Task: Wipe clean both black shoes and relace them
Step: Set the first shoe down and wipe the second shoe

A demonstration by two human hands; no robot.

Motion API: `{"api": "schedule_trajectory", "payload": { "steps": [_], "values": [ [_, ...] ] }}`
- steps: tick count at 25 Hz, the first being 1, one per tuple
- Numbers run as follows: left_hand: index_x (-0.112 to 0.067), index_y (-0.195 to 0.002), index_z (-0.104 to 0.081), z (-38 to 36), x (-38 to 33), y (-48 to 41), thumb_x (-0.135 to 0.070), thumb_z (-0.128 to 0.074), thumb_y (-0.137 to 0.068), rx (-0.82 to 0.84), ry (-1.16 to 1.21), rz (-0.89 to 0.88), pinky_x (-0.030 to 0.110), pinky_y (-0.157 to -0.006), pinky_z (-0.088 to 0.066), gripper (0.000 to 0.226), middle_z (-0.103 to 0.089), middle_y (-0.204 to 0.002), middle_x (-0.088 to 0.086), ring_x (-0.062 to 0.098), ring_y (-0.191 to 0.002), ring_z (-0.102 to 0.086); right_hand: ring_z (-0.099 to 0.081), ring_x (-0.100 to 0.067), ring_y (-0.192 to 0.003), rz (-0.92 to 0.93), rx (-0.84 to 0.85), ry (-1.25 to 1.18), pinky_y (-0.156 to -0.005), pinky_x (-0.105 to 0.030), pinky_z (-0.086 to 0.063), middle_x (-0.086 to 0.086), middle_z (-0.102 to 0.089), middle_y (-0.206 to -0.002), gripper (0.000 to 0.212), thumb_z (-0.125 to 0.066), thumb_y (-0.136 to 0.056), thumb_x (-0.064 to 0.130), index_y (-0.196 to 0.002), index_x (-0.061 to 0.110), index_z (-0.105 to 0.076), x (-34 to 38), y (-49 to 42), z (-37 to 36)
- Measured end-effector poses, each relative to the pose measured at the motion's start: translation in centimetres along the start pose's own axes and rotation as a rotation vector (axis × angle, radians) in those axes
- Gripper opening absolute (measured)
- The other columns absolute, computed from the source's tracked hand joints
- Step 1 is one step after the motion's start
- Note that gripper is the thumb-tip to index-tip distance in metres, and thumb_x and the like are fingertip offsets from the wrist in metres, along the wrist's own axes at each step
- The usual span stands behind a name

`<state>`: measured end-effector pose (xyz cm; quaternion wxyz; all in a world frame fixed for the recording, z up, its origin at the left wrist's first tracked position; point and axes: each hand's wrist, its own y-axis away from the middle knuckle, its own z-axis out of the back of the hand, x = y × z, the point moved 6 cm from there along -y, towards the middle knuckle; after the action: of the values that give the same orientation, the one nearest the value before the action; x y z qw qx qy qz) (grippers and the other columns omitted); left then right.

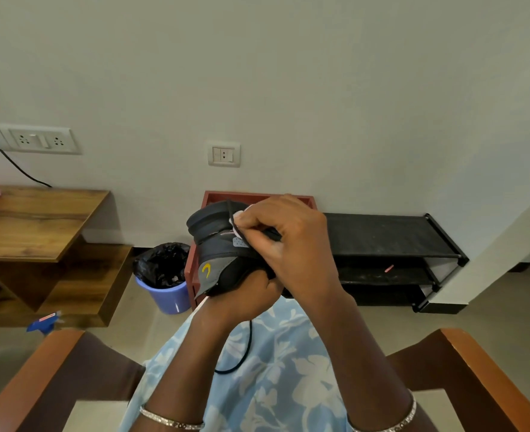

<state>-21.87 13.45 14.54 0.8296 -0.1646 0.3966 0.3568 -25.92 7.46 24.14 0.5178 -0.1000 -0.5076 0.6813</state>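
One shoe (218, 247) held up: left hand (251, 296) grip curled under it; right hand (288, 241) grip pinching lace (250, 341).

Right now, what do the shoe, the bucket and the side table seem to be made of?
Shoe: probably matte black fabric with grey suede-like panels; dull, no shine. Bucket: smooth plastic, likely; glossy highlight on its blue wall. Table: wood or wood-look laminate; brown grain lines, slight sheen.

Shoe (223, 247) above lap (276, 369): left hand (251, 294) under, right hand (288, 241) on top with wipe (238, 220); bin (164, 275) left, rack (382, 238) right behind.
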Motion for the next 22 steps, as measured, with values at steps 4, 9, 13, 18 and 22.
{"api": "schedule_trajectory", "payload": {
  "steps": [4, 9, 13, 18, 22],
  "values": [
    [-0.010, -0.105, -0.063, 0.0, 0.1, 0.2, -0.026, -0.045, -0.102, 0.027, -0.005, 0.005, 0.023, -0.097, -0.039, 0.025, -0.065, -0.106, 0.006, 0.014, -0.108, -0.055, -0.066, -0.019, -0.079, 0.001, 0.014, 0.059, -0.072, -0.037, -0.051, 0.003, -0.073, -0.083, 0.006, -0.076, -0.087, 0.010, -0.081, 0.010, -0.075, -0.9, 1.2, 0.7],
    [-0.018, -0.128, -0.056, 0.2, -0.6, 0.1, -0.038, -0.043, -0.102, -0.046, 0.035, -0.105, 0.035, -0.109, -0.040, 0.035, -0.061, -0.120, -0.003, 0.013, -0.122, -0.053, -0.065, -0.018, -0.079, -0.065, 0.088, 0.123, -0.070, -0.039, -0.053, 0.004, -0.072, -0.083, 0.005, -0.076, -0.082, 0.008, -0.082, 0.012, -0.073, -2.5, 2.3, 1.8],
    [-0.020, -0.127, -0.057, 0.4, -0.8, 0.3, -0.036, -0.047, -0.102, -0.054, 0.080, -0.062, 0.037, -0.108, -0.041, 0.031, -0.062, -0.119, 0.000, 0.015, -0.121, -0.053, -0.066, -0.019, -0.077, -0.093, 0.087, 0.127, -0.068, -0.041, -0.056, 0.003, -0.073, -0.082, 0.010, -0.080, -0.078, 0.004, -0.081, 0.012, -0.075, -3.0, 1.8, 2.3],
    [-0.019, -0.080, -0.057, 0.0, -0.7, 0.2, -0.015, -0.048, -0.100, 0.001, -0.005, 0.011, 0.022, -0.083, -0.038, 0.023, -0.055, -0.079, -0.009, 0.005, -0.083, -0.051, -0.069, -0.013, -0.084, -0.097, 0.022, -0.013, -0.074, -0.035, -0.057, 0.005, -0.074, -0.085, 0.007, -0.079, -0.082, 0.007, -0.085, 0.013, -0.077, -0.5, 0.3, 0.8],
    [-0.015, -0.099, -0.066, 0.5, -0.5, 0.3, -0.024, -0.047, -0.102, -0.021, 0.032, -0.008, 0.014, -0.088, -0.040, 0.021, -0.063, -0.095, -0.004, 0.006, -0.097, -0.055, -0.066, -0.010, -0.086, -0.172, 0.080, -0.085, -0.073, -0.032, -0.057, 0.004, -0.072, -0.092, 0.006, -0.076, -0.087, 0.009, -0.092, 0.013, -0.076, -1.5, 0.9, 0.7]
  ]
}}
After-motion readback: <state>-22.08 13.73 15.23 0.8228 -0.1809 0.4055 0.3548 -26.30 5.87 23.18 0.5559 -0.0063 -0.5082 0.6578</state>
